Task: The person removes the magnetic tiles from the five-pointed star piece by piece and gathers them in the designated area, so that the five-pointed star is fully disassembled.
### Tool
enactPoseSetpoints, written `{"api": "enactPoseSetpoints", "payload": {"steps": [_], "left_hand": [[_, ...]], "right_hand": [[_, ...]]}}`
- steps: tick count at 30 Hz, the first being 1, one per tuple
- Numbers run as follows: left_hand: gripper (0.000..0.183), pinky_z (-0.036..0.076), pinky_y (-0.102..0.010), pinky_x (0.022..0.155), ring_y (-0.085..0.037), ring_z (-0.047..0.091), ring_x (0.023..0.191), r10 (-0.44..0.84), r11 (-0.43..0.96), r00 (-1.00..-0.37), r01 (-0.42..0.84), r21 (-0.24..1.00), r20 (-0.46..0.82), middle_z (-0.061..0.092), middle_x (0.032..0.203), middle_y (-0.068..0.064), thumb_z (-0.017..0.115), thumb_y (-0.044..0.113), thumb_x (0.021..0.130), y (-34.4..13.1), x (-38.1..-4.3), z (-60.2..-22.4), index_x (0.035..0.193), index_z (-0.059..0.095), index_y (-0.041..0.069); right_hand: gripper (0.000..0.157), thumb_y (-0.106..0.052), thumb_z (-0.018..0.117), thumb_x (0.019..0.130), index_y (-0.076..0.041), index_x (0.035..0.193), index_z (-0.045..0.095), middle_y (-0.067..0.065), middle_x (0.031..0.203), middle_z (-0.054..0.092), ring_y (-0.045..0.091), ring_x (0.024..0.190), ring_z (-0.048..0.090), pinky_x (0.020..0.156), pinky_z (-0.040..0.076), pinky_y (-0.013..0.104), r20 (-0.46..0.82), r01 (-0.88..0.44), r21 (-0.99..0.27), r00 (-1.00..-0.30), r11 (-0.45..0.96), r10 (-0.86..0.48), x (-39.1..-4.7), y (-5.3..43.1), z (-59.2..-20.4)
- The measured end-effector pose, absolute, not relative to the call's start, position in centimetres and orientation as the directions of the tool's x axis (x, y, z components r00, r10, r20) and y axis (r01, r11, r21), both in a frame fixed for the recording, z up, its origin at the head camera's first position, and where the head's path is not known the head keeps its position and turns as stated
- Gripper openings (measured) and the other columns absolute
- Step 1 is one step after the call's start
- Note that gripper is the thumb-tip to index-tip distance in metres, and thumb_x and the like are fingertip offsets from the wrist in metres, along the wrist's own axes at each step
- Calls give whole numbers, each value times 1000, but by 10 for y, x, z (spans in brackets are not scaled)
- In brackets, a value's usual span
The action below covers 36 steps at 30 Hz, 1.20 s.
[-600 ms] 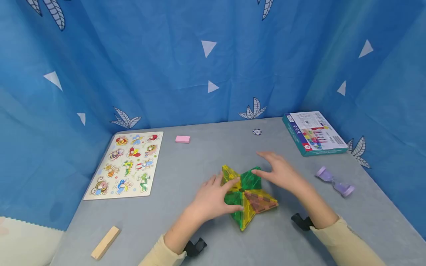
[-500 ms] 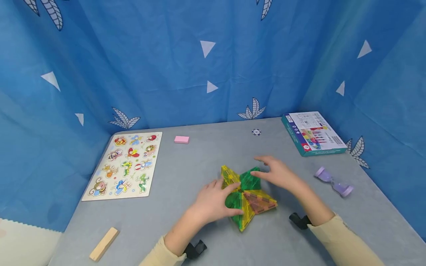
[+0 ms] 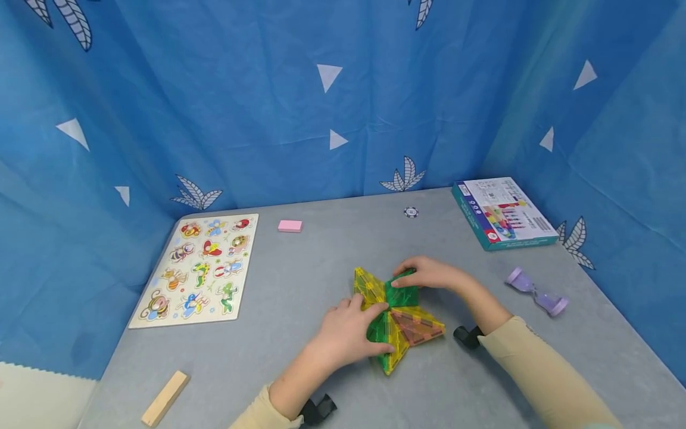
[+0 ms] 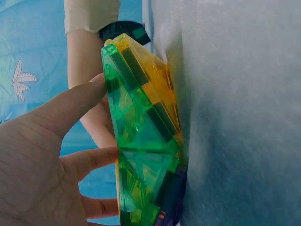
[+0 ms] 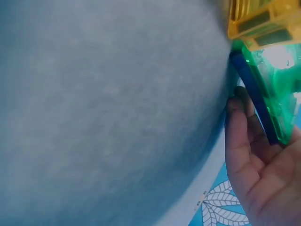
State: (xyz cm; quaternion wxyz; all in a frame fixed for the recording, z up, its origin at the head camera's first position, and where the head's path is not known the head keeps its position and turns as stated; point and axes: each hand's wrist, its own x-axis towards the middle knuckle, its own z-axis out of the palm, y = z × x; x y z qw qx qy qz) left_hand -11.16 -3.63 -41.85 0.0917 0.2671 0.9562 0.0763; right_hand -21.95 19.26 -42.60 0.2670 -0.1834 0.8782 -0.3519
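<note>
A star-shaped build of see-through magnetic tiles point(image 3: 399, 339), in green, yellow and orange, lies on the grey tabletop. My left hand point(image 3: 348, 333) holds its left side, thumb near the front point and fingers over the back left. In the left wrist view, the thumb and fingertips meet the upper edge of the green tiles point(image 4: 141, 113); some fingertips are hidden behind them. My right hand point(image 3: 431, 274) grips the green back point point(image 3: 402, 296) between thumb and fingers. The right wrist view shows its fingers point(image 5: 237, 127) beneath the dark edge of a green tile point(image 5: 270, 94).
A wooden insect puzzle board point(image 3: 195, 271) lies at left, with a wooden block point(image 3: 165, 399) nearer me. Farther back are a pink block point(image 3: 290, 226) and a poker chip point(image 3: 411, 212). A boxed set point(image 3: 506, 214) and a purple sand timer point(image 3: 536, 292) lie at right.
My right hand has moved left and down onto the green back point, and its fingers have closed round it. The left hand stays on the star almost unchanged.
</note>
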Motion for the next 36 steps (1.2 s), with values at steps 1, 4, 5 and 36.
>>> {"api": "enactPoseSetpoints", "payload": {"steps": [1,4,5,36], "left_hand": [[77,48,-44,68,-25,53,90,526,846,-839,500,187,-137,47,118,-10,50,78,73,-36,-112,-418,139,42,38],[76,48,-43,66,-25,53,87,530,845,-836,507,167,-143,46,117,-10,49,78,74,-34,-112,-418,138,43,38],[76,48,-43,66,-25,53,87,530,846,-835,509,163,-145,46,118,-10,49,78,74,-33,-112,-418,138,43,38],[69,49,-43,63,-26,57,87,525,845,-846,503,180,-98,50,112,-8,58,72,74,-30,-107,-418,128,53,28]], "right_hand": [[44,-45,65,84,-14,116,65,7,120,59,19,91,57,73,49,37,-358,-132,-710,-778,692,-516,-221,191,-426],[43,-46,67,82,-16,113,66,4,119,59,23,105,54,82,47,42,-385,-166,-689,-741,706,-551,-226,187,-428],[44,-47,67,81,-16,113,66,4,119,59,25,109,53,86,46,44,-395,-177,-680,-729,711,-559,-228,185,-427],[18,-22,71,84,-7,85,62,1,77,58,16,69,49,64,43,31,-309,-209,-790,-676,577,-669,-242,189,-436]]}}
